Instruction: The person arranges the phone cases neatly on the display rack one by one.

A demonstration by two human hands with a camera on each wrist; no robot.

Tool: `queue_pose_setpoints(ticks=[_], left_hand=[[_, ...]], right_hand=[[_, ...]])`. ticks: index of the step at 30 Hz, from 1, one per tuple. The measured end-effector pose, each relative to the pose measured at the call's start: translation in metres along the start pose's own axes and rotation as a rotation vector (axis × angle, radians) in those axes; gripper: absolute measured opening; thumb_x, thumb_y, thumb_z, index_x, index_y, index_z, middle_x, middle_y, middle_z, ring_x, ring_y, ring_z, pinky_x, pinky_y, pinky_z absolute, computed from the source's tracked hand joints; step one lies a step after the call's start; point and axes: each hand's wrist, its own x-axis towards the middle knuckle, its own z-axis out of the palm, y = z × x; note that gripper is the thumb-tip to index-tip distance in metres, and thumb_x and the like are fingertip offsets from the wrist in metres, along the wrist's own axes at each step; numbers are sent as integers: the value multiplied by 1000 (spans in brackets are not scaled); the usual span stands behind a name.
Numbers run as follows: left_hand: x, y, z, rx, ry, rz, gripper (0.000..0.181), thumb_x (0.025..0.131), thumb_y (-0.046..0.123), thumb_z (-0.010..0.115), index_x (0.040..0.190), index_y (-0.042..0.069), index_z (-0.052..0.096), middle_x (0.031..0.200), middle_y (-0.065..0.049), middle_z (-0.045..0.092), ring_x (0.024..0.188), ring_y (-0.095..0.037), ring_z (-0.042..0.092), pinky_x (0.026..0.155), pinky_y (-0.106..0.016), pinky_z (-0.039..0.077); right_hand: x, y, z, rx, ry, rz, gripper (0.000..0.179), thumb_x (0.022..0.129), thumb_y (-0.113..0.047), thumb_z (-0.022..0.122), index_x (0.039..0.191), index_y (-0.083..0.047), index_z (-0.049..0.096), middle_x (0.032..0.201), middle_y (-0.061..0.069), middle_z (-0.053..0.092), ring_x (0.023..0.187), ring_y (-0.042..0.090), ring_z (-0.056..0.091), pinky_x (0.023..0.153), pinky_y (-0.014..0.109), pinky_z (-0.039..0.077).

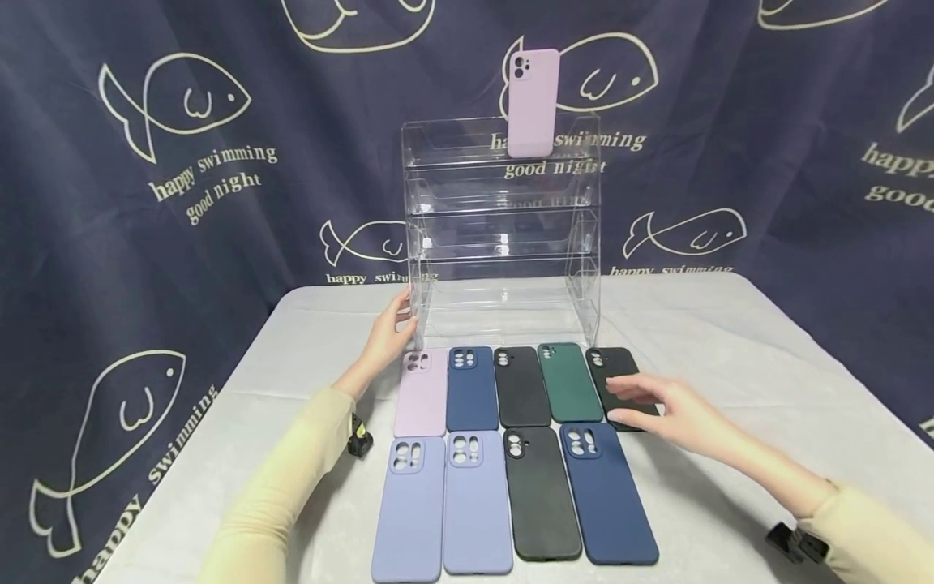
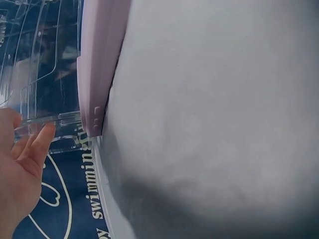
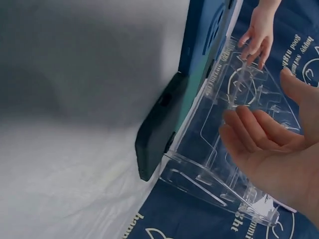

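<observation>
My left hand (image 1: 388, 332) touches the left side of a clear tiered display rack (image 1: 503, 212), with thumb and fingers apart at its edge. The left wrist view shows this hand (image 2: 27, 164) at a clear strip of the rack. A pink phone case (image 1: 533, 104) stands upright in the top tier. My right hand (image 1: 674, 411) hovers by a black phone case (image 1: 616, 367) at the right end of the back row, partly covering it. No object is between its fingers; the right wrist view shows them loosely bent (image 3: 269, 144).
Beside that black case lie green (image 1: 571, 383), black (image 1: 522, 388), dark blue (image 1: 473, 389) and pink (image 1: 422, 393) phone cases. The front row holds periwinkle (image 1: 477, 515), black (image 1: 543, 507) and dark blue (image 1: 611, 507) cases. A navy fish-print curtain (image 1: 219, 324) hangs behind the white-covered table (image 1: 700, 324).
</observation>
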Motion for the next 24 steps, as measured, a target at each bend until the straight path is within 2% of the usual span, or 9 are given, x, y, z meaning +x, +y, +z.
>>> queue_pose_setpoints(ticks=[8,12,16,18,20,24], left_hand=[[0,1,0,-16,8,11,59,92,5,55,145,1,29,133,-27,48,115,-42,55,99,-42,50],[0,0,0,-21,4,12,59,92,5,54,145,2,28,134,-27,47,115,-42,55,99,-43,50],[-1,0,-1,-27,8,17,59,92,4,54,145,2,28,134,-27,47,114,-42,55,100,-43,50],[-1,1,-1,-32,11,16,59,92,4,55,145,2,29,134,-27,47,114,-42,55,100,-43,50],[-2,2,-1,-32,11,15,59,92,5,55,145,2,29,134,-27,48,114,-41,56,100,-43,50],[-2,3,-2,-27,6,11,59,92,5,55,145,3,29,133,-27,48,114,-41,55,100,-43,49]], right_hand=[[-21,1,5,44,-54,50,36,82,-16,72,112,1,64,97,7,72,86,5,65,75,24,58],[-28,2,5,72,-127,75,37,83,-16,70,112,5,63,93,5,72,83,-3,61,71,22,57],[-32,4,8,121,-216,115,38,85,-17,69,112,9,62,92,5,71,81,-5,60,69,20,56],[-34,3,10,158,-251,172,41,86,-19,67,114,11,60,94,5,71,82,-4,60,69,20,56],[-35,2,10,237,-298,273,48,89,-23,64,119,13,55,100,9,70,84,-2,61,70,19,56],[-34,3,6,502,-370,498,61,95,-27,54,132,19,37,115,16,64,93,6,62,77,21,56]])
